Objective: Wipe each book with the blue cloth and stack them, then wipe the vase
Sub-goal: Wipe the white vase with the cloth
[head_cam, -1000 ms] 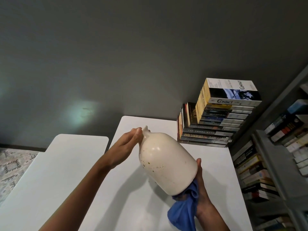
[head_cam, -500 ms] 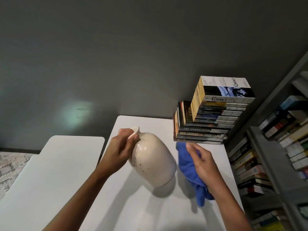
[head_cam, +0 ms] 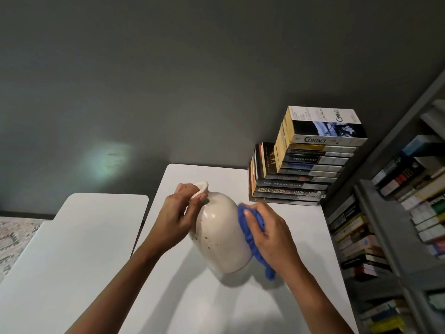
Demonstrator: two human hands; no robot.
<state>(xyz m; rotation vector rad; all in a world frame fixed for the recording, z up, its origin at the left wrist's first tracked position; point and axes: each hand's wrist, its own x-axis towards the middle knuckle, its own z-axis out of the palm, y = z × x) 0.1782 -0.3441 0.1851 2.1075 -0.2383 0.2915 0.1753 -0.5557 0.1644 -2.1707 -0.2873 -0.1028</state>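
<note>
Cream vase [head_cam: 222, 237]: upright on white table [head_cam: 240, 304]. Left hand [head_cam: 178, 218]: fingers clamped around its neck. Right hand [head_cam: 269, 227]: fingers together, pressing blue cloth [head_cam: 248, 235] against the vase's right side. Stack of books [head_cam: 303, 169]: table's far right corner, beside bookshelf [head_cam: 390, 225].

Likely a home room, a study or reading corner. Grey bookcase [head_cam: 385, 227] on the right, shelves packed with paperbacks standing and lying flat. Stack of novels [head_cam: 305, 162] on a white table [head_cam: 301, 232] against a dark grey wall [head_cam: 192, 68]. Second white table [head_cam: 79, 235] just beside it. Patterned rug [head_cam: 16, 235] on the floor at left, blurred at the edge
</note>
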